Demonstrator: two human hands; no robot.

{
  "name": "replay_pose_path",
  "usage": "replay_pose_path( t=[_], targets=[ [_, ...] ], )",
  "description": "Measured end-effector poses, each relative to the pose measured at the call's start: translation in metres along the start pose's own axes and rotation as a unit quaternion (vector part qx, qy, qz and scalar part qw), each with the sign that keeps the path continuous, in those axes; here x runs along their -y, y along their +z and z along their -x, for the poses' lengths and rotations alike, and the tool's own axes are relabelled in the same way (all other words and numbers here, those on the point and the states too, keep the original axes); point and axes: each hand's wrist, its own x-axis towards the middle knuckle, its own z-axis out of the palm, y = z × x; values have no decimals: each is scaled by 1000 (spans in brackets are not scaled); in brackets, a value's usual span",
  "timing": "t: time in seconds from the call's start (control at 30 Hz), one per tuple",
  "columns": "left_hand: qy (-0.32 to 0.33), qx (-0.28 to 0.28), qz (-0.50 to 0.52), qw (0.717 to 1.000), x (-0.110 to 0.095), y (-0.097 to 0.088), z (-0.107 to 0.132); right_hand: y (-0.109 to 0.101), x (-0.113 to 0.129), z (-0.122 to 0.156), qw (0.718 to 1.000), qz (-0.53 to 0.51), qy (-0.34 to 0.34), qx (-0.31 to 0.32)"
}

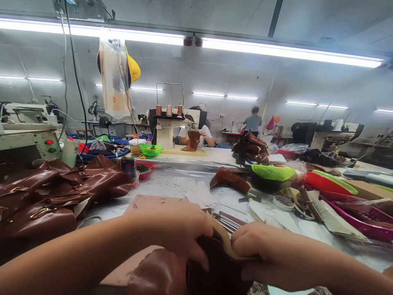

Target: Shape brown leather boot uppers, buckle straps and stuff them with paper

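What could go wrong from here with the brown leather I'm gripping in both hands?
Two things, possibly. Your left hand and right hand grip the brown leather piece at its curved tan edge, so an uneven pull might crease or stretch that edge. Thin metal rods show just beyond it, so a slip could scrape the leather or your knuckles against them.

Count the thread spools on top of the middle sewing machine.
3 in a row: a reddish-brown spool at left, a beige spool between, a brown spool at right; any behind would be hidden.
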Motion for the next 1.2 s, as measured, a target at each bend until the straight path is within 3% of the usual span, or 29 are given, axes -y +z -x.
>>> replay_pose_path(
  t=[0.13, 0.33, 0.47, 0.57, 0.73, 0.83, 1.0, 1.2],
  targets=[
    [8, 6, -32, 999, 4, 0, 6, 1, 2, 0, 1000, -14, -2, 16],
    [1, -6, 2, 1000, 3, 10, 11, 10, 6, -9, 989, -120, 63, -60],
    [-4, 11, 70, 997, 7, 12, 10, 6, 8, -12, 993, -96, 65, -8],
    [-26, -12, 32, 999, 7, 14, 7, 3, 8, -15, 997, -58, 48, 19],
    [-13, -79, 28, 996, 4, 18, 8, 8, 3, -24, 982, -136, 107, -68],
    [12, -62, 40, 997, 6, 16, 13, 10, 3, -27, 974, -180, 111, -86],
    [-15, -38, 90, 995, 14, 14, 15, 4, 6, -27, 989, -126, 63, -37],
    [-50, -75, 133, 987, 20, 26, 5, 0, 5, -36, 997, 19, 70, 19]
  ],
)
